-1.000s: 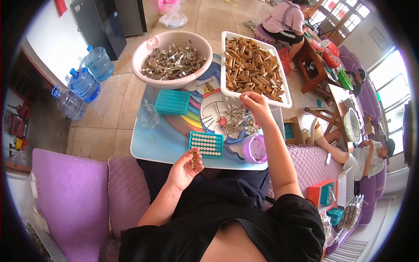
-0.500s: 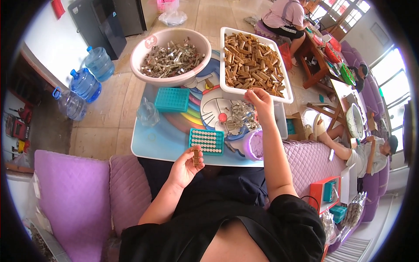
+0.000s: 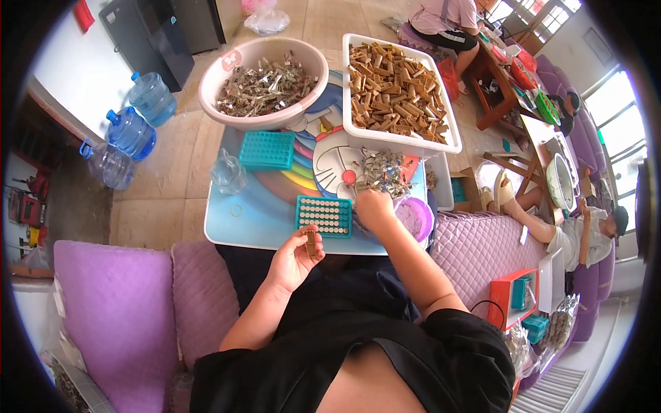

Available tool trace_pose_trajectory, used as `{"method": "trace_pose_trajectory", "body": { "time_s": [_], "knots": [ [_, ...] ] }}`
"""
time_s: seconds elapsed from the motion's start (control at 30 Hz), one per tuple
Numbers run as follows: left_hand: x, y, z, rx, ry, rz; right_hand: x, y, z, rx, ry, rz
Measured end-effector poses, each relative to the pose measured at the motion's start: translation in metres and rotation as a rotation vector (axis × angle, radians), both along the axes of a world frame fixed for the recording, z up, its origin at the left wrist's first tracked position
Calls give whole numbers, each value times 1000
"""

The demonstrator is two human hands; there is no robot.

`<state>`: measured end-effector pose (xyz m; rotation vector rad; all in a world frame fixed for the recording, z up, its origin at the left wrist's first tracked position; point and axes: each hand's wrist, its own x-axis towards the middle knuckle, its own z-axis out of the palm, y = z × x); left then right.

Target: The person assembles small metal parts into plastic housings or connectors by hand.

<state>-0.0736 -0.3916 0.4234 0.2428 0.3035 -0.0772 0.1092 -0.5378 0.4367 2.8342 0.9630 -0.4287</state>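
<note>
Between the thumb and fingers of my left hand (image 3: 292, 258) is a small brown channel-shaped piece (image 3: 311, 244), held upright at the table's near edge. My right hand (image 3: 375, 208) is curled, back up, just right of a teal rack (image 3: 323, 216) filled with rows of small round whitish pieces. Its fingertips are hidden, so whatever they pinch does not show. Beyond it lies a heap of shiny metallic strips (image 3: 385, 171). A purple-rimmed tub (image 3: 418, 219) stands right beside that hand. Similar brown pieces (image 3: 392, 89) fill a white tray (image 3: 441, 142) at the far right of the table.
A pale pink basin (image 3: 206, 93) of metallic strips stands at the table's far left. Nearer are a second teal rack (image 3: 267, 150) and a clear plastic bag (image 3: 227, 172). Water jugs (image 3: 131, 134) stand on the floor at left. Two people sit off to the right.
My right hand has come down from the edge of the white tray to beside the filled teal rack. My left hand still holds the brown piece in nearly the same place.
</note>
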Motion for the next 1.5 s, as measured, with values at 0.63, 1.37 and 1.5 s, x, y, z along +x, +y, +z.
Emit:
{"method": "trace_pose_trajectory", "body": {
  "time_s": [0.63, 1.37, 1.5],
  "knots": [
    [27, -21, 55, 637, -242, -122, -65, -57, 60, 1197, 1471, -174],
    [24, -15, 37, 620, -83, -158, -87, -43, 86, 896, 304, 121],
    [23, -19, 33, 870, -149, -101, -88, -40, 66, 994, 213, 116]
  ]
}}
